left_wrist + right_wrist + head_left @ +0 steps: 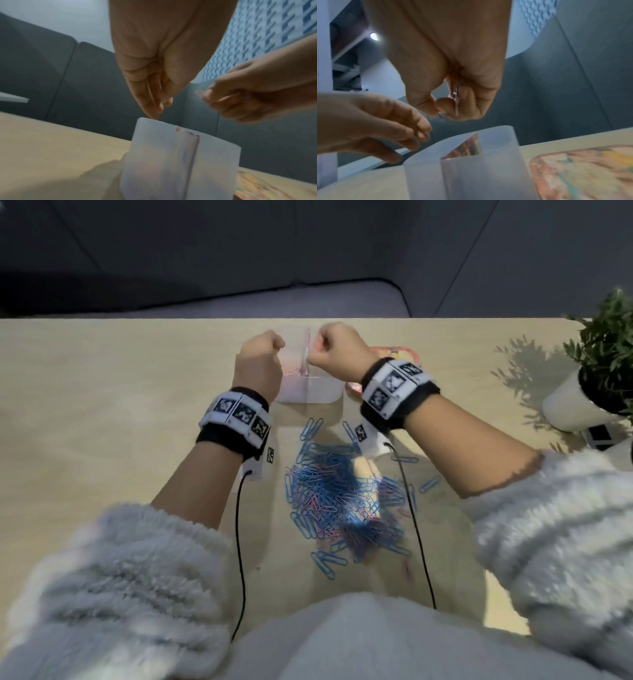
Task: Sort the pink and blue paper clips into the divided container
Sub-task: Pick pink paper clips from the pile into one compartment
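Observation:
A translucent divided container (308,400) (171,155) (471,175) stands near the table's far edge, and its left compartment shows a pink tint. My left hand (262,354) (157,111) hangs over that left compartment with its fingertips pointing down just above the rim. I see nothing between them. My right hand (325,347) (447,111) is above the divider, with its fingers curled round a few pinkish paper clips (455,93). A mixed pile of blue and pink paper clips (342,498) lies on the table nearer to me, between my forearms.
A pink patterned mat (407,352) (582,169) lies just right of the container. A potted plant (603,364) in a white pot stands at the right edge, with a small black-and-white object (599,436) beside it. Black cables (239,542) run from both wristbands across the table.

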The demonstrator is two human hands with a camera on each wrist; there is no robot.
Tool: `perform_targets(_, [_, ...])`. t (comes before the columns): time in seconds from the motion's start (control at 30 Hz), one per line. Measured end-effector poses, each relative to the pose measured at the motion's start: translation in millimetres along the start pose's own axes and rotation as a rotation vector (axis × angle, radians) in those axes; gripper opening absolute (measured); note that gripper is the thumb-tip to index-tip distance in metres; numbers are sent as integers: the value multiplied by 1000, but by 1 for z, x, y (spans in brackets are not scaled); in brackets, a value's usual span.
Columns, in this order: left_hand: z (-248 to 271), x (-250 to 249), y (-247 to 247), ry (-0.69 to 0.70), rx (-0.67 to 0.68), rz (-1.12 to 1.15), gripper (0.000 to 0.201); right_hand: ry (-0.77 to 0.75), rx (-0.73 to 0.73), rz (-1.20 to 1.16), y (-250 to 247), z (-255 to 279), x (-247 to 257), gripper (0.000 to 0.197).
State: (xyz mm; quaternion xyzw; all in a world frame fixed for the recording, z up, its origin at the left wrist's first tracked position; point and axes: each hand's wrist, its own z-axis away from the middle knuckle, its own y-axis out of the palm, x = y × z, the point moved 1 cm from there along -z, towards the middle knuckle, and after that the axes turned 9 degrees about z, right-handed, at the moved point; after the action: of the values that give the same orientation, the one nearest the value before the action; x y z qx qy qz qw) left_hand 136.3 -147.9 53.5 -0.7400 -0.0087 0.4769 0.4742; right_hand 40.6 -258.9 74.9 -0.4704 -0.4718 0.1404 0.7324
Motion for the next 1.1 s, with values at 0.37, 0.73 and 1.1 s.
perform_targets(0.37, [109,39,8,-27,412,21,17,-167,26,327,53,-30,25,28])
perform_targets(0.73, [129,27,39,2,578,-68,17,-44,22,18,41,-12,18,46])
perform_targets(1.1, [131,15,61,195,525,-169,31,148,32,63,35,104,-107,25])
